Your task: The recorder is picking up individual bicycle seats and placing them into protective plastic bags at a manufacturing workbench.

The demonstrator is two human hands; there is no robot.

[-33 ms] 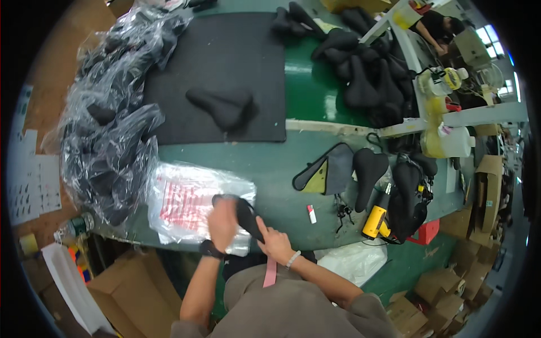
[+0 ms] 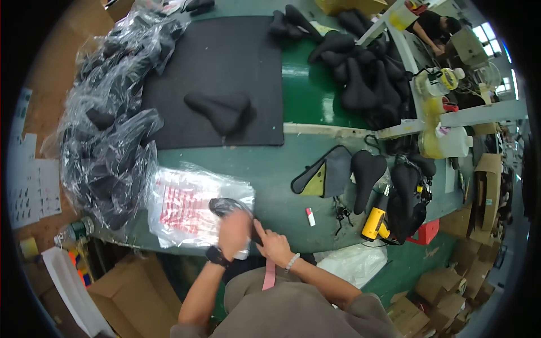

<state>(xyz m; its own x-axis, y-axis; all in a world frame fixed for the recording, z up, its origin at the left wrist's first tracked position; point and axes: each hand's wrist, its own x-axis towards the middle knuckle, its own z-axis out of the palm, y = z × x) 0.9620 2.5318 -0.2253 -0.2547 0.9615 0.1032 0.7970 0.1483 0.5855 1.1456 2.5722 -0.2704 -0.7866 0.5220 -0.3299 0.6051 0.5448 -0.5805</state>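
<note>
A black bicycle saddle (image 2: 221,205) is held above the front edge of the bench, its far end showing a greyish sheen. My right hand (image 2: 274,248) grips its near end, fingers closed round it. Over the saddle's middle lies my left hand (image 2: 235,230), smeared by motion, so its fingers cannot be read. Beneath them a stack of clear plastic bags with red print (image 2: 180,205) rests on the bench. Farther back, another black saddle (image 2: 221,110) lies on a black mat (image 2: 236,50).
Plastic-wrapped saddles (image 2: 112,141) pile up along the left side. To the right lie a grey-and-green saddle cover (image 2: 327,172), a red-and-white lighter (image 2: 310,217), a yellow heat gun (image 2: 373,221) and a bare saddle (image 2: 368,174). More saddles (image 2: 366,79) are heaped behind, near a white frame.
My left hand has moved right and slightly nearer along the saddle, now covering its middle. My right hand keeps its hold in nearly the same place.
</note>
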